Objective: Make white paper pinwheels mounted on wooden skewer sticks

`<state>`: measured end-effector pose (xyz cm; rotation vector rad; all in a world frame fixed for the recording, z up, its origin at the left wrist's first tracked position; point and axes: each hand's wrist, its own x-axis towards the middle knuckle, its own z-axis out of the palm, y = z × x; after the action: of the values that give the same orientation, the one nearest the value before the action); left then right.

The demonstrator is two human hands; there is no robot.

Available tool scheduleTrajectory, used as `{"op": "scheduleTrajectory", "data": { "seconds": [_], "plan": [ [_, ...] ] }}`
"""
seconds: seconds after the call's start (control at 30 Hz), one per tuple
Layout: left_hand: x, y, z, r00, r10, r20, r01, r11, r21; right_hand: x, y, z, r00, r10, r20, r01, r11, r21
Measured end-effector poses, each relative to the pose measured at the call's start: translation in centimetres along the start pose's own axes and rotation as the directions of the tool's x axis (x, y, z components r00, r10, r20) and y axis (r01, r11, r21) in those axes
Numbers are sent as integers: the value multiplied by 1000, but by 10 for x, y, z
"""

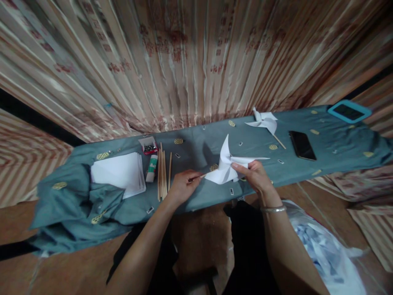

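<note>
A white paper pinwheel [226, 166] is held above the cloth between my two hands. My left hand [185, 184] is closed around the thin wooden stick [202, 176] that runs to the pinwheel from the left. With thumb and fingers, my right hand [253, 174] pinches the paper near the pinwheel's middle on its right side. One blade points up and another sticks out to the right past my right fingers. The far end of the stick is hidden behind the paper.
On the green cloth-covered table [196, 143] lie white paper sheets [118, 172], a small box of metal pins [149, 146], a glue stick [152, 168], several wooden sticks [162, 174], another pinwheel [264, 121], a phone [302, 145] and a blue-framed device [349, 111]. A plastic bag of paper scraps [325, 250] stands on the floor.
</note>
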<state>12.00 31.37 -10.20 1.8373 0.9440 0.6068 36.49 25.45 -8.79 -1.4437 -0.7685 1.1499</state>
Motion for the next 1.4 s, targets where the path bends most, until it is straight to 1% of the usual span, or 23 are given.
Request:
{"op": "scheduleTrajectory", "data": {
  "seconds": [0.3,0.6,0.8,1.0,1.17,1.4],
  "plan": [
    [-2,-5,5,998,-27,-49,26,999,-34,2,1,6,999,8,-45,-8,1000,1],
    [-5,-8,7,997,-31,-72,26,998,-64,4,6,7,999,20,-26,-20,1000,-4],
    [-6,-13,10,996,-33,-88,26,996,-86,4,7,8,1000,-3,-19,3,1000,-19],
    [-6,-16,7,996,-61,-71,55,995,-89,2,4,8,999,32,1,-32,999,1],
    [-6,-16,6,995,-76,-70,70,994,-81,1,3,7,1000,26,7,-26,1000,-13],
    [-7,-12,6,995,-80,-60,75,993,-89,3,6,8,1000,18,-8,-18,1000,10]
  ]
}}
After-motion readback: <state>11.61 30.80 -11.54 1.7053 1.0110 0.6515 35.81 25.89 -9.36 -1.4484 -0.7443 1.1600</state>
